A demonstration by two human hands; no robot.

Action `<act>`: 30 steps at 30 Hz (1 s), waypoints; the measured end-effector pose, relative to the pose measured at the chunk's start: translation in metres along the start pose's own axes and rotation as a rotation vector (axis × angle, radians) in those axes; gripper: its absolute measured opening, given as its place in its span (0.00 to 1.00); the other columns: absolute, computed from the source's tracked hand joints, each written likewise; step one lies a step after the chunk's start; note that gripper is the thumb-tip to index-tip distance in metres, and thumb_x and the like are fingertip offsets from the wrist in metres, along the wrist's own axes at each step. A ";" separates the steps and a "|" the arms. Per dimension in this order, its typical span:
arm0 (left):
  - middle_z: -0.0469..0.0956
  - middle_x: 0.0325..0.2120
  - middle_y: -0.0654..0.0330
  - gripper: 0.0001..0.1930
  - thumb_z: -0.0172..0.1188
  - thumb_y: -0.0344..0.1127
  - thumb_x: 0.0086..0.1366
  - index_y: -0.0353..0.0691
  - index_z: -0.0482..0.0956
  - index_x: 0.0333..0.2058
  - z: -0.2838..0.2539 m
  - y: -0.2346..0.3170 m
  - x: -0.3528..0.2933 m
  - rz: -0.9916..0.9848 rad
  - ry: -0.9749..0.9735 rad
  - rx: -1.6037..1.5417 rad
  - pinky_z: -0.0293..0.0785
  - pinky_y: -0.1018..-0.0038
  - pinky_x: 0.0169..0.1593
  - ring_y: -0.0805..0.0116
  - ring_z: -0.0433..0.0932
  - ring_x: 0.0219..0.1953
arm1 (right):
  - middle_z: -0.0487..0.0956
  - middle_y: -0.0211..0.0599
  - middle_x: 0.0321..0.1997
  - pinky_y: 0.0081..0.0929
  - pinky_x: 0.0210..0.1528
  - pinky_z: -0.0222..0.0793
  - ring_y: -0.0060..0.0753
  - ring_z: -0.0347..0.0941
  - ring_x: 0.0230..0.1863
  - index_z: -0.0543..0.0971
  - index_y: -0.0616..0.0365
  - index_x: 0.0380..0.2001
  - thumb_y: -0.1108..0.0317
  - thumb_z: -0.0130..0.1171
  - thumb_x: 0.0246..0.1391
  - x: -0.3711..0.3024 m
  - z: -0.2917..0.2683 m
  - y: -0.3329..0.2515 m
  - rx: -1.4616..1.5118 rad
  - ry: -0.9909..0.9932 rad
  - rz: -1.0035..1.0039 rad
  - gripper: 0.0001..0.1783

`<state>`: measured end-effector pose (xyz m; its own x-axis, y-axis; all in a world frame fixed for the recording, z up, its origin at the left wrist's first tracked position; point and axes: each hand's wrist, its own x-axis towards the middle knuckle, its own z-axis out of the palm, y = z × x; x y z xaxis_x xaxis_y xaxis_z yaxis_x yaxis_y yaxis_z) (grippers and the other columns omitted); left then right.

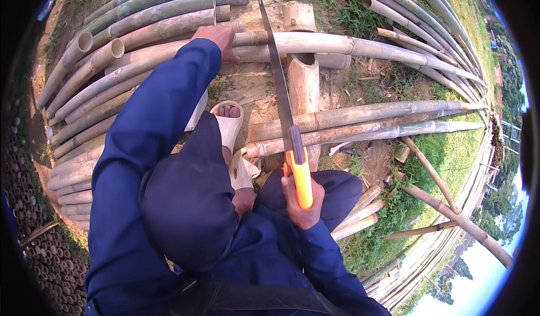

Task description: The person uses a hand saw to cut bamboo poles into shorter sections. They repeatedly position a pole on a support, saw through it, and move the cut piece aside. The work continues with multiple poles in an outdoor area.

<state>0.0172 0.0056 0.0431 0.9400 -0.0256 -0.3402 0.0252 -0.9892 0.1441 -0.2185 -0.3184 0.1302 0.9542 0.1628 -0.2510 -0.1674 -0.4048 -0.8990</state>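
My right hand (304,206) grips the orange handle of a hand saw (279,79) above my bent leg. The long, dark blade points away from me and crosses a pale bamboo pole (320,42). I cannot tell whether its teeth touch the pole. My left hand (216,38) is closed over the same pole, left of the blade. The pole lies crosswise on a thick, notched bamboo post (304,85) on the ground. Another bamboo length (333,61) shows just beneath it. My fingertips on the pole's far side are partly hidden.
Several bamboo poles (166,29) are stacked at the left, and more poles (416,20) fan out at the far right. Nearer poles (360,117) lie just right of my sandalled feet (230,127). Slanted bamboo props (450,217) stand at the right. Many cut bamboo ends (53,265) fill the lower left.
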 end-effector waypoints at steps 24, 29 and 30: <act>0.86 0.40 0.44 0.31 0.75 0.57 0.48 0.37 0.85 0.43 -0.006 0.004 0.004 -0.007 -0.034 -0.021 0.80 0.54 0.51 0.45 0.85 0.45 | 0.77 0.35 0.21 0.30 0.27 0.67 0.24 0.69 0.22 0.81 0.66 0.31 0.71 0.67 0.61 0.095 0.023 -0.001 -0.115 0.048 -0.156 0.09; 0.86 0.41 0.44 0.32 0.75 0.58 0.48 0.37 0.85 0.43 -0.007 0.009 -0.004 0.010 -0.021 -0.008 0.80 0.55 0.51 0.44 0.85 0.45 | 0.77 0.34 0.22 0.28 0.29 0.68 0.22 0.70 0.24 0.79 0.65 0.30 0.70 0.67 0.61 0.121 0.032 -0.005 0.045 0.016 -0.095 0.10; 0.86 0.41 0.44 0.32 0.75 0.59 0.48 0.37 0.85 0.43 -0.013 0.003 0.000 -0.010 -0.008 0.001 0.80 0.55 0.51 0.44 0.85 0.45 | 0.77 0.35 0.23 0.27 0.29 0.69 0.21 0.70 0.24 0.79 0.66 0.31 0.71 0.68 0.61 0.094 0.027 -0.005 0.043 0.002 -0.059 0.10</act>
<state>0.0213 0.0043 0.0559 0.9370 -0.0168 -0.3489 0.0342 -0.9896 0.1395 -0.1351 -0.2765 0.1015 0.9632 0.1833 -0.1968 -0.1218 -0.3551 -0.9268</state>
